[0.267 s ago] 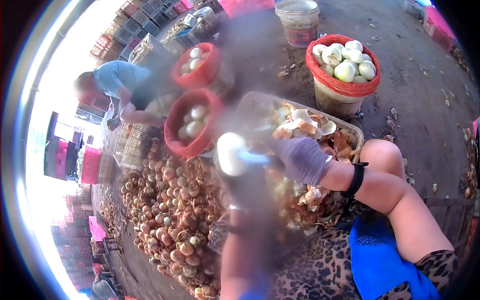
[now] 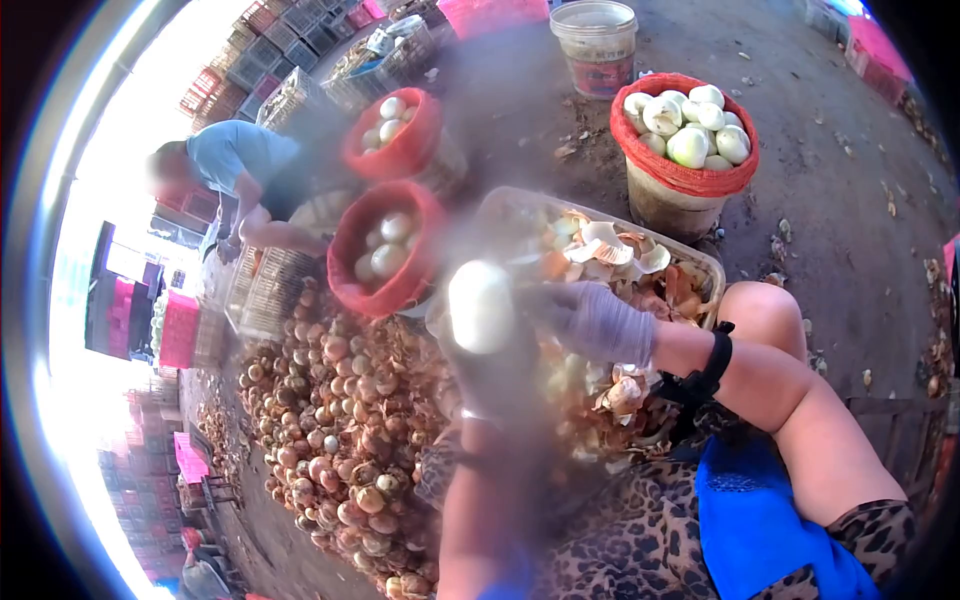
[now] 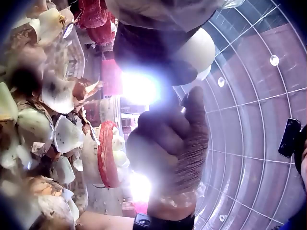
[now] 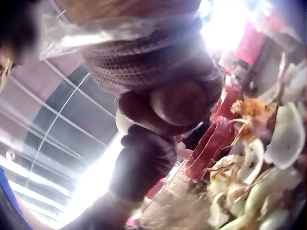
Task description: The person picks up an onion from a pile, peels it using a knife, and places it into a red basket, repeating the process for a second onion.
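Note:
A peeled white onion sits in my gloved left hand, which is blurred in the head view. In the left wrist view the onion bulges out beside the fingers. Close to it, on the right, is my gloved right hand with fingers curled. Between its thumb and fingers the left wrist view shows a thin greyish tip, like a small blade; its handle is hidden in the fist. Below the hands stands a tub of onion skins and peeled layers.
Unpeeled onions lie heaped on the ground at left. Red-lined buckets of peeled onions stand ahead: one bucket at right, two at left, the nearer bucket beside the heap. A person bends over a crate. A white bucket stands farther back.
The onion has shifted slightly right and stands more upright. My right hand has turned at the wrist, and the bluish streak between it and the onion no longer shows.

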A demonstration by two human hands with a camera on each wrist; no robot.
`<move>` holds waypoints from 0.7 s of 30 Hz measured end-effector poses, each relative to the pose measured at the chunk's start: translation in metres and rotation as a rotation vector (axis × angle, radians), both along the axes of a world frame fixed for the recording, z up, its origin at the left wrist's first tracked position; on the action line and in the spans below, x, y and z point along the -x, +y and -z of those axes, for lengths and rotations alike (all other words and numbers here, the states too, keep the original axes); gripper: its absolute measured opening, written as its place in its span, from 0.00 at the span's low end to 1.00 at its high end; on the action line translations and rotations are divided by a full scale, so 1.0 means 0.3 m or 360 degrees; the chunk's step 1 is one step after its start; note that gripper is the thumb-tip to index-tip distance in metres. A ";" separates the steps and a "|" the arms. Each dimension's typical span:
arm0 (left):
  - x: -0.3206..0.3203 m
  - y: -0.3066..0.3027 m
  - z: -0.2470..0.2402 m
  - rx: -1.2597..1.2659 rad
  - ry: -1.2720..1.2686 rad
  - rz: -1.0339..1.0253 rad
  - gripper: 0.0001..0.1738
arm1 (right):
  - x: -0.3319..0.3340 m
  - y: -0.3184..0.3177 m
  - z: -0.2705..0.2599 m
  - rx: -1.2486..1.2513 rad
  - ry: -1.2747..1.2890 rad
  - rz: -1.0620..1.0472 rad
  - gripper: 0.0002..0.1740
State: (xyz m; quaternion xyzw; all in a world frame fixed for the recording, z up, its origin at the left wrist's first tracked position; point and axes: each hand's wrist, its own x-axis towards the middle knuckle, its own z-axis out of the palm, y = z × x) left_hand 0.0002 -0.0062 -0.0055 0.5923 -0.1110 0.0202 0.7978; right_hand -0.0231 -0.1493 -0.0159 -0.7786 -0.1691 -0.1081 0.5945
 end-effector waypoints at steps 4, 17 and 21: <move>0.042 -0.019 -0.118 0.0344 0.0345 0.0237 0.13 | -0.005 -0.067 -0.097 -0.0309 0.0531 -0.0316 0.14; 0.044 0.081 0.020 0.0540 0.0840 0.0944 0.33 | -0.051 -0.111 -0.129 -0.0718 0.0975 -0.0101 0.14; 0.053 0.076 0.005 0.0490 0.0819 0.0934 0.41 | -0.049 -0.110 -0.119 -0.0737 0.1001 0.0095 0.13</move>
